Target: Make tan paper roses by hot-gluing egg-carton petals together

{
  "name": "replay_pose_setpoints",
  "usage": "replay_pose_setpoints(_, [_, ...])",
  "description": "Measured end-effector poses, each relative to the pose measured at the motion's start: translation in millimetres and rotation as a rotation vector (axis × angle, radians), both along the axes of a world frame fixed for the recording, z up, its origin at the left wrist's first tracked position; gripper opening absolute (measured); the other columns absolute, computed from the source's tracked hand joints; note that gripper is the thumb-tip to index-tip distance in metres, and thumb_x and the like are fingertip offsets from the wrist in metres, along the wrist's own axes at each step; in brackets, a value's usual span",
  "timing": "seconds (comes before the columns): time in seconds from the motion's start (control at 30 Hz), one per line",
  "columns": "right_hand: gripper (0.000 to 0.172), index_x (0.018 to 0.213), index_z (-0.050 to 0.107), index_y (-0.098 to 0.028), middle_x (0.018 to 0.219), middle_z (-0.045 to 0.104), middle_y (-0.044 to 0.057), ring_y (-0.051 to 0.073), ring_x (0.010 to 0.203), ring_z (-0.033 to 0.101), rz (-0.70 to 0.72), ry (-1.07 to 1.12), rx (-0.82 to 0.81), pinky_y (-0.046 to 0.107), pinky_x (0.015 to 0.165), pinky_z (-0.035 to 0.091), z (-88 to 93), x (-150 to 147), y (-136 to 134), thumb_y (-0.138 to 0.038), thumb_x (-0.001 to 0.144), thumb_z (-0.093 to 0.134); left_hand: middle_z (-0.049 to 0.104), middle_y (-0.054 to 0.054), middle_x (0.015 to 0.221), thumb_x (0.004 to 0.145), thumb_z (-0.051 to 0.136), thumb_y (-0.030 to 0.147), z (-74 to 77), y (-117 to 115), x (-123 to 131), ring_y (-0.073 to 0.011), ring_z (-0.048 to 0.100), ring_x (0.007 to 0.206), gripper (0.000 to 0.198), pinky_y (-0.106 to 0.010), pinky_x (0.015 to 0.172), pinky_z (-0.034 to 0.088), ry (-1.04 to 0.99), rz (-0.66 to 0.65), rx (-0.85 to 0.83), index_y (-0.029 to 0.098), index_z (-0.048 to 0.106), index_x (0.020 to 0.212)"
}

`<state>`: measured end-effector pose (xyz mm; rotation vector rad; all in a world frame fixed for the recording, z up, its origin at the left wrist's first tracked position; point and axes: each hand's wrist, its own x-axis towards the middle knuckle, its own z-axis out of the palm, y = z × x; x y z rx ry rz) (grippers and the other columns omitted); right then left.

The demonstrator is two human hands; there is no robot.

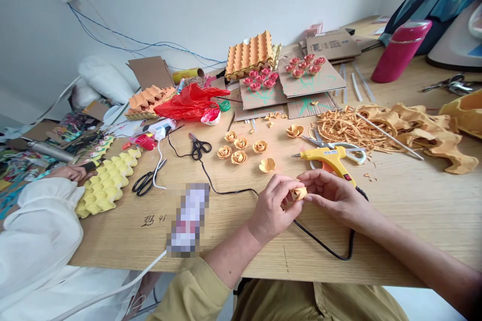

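Pinched between the fingers of my left hand (pixel 276 200) is a small orange paper flower (pixel 299 193), curled like a bud. My right hand (pixel 331 193) closes its fingertips on the flower's right side, so both hands grip it just above the table's front. Behind my right hand lies a yellow glue gun (pixel 329 156), its nozzle pointing left and its black cord running under my arms. A white-handled pair of scissors (pixel 356 153) rests partly beneath it. Several finished orange flowers (pixel 239 157) sit ahead of my left hand, with an open petal cup (pixel 267 165) nearest.
Orange paper scraps (pixel 350 128) pile at the right, near a pink bottle (pixel 401 52). Red flowers (pixel 259 79) stand on cardboard at the back. Black scissors (pixel 199 146) and a blurred-out phone-like object (pixel 188 218) lie left. A co-worker's hand (pixel 70 173) touches a yellow egg tray (pixel 109 180).
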<state>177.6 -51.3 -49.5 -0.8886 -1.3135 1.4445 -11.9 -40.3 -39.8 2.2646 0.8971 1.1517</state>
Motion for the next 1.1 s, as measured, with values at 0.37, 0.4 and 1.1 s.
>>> replay_pose_setpoints(0.37, [0.030, 0.106, 0.065, -0.029, 0.098, 0.072, 0.005, 0.023, 0.092, 0.069, 0.023, 0.011, -0.026, 0.038, 0.084, 0.057, 1.8, -1, 1, -0.044, 0.082, 0.077, 0.063, -0.008, 0.101, 0.088, 0.065, 0.019, -0.2, 1, 1, -0.0156, 0.063, 0.082, 0.022, -0.026, 0.066, 0.057, -0.007, 0.007, -0.022, 0.019, 0.063, 0.110])
replay_pose_setpoints(0.4, [0.029, 0.106, 0.065, -0.029, 0.098, 0.072, 0.005, 0.023, 0.092, 0.069, 0.026, 0.013, -0.024, 0.038, 0.085, 0.057, 1.7, -1, 2, -0.043, 0.082, 0.076, 0.063, -0.008, 0.100, 0.088, 0.065, 0.019, 0.1, 1, 1, -0.0152, 0.062, 0.081, 0.023, -0.025, 0.064, 0.056, -0.006, 0.010, -0.021, 0.019, 0.063, 0.111])
replay_pose_setpoints(1.1, [0.033, 0.105, 0.068, -0.029, 0.094, 0.068, 0.003, 0.019, 0.087, 0.063, -0.066, 0.024, -0.044, 0.033, 0.079, 0.055, 4.9, 3, 2, -0.043, 0.078, 0.081, 0.058, -0.002, 0.090, 0.088, 0.064, 0.030, 10.9, 4, -1, -0.0075, 0.053, 0.066, 0.016, -0.019, 0.060, 0.047, -0.301, 0.081, -0.279, 0.017, 0.057, 0.092])
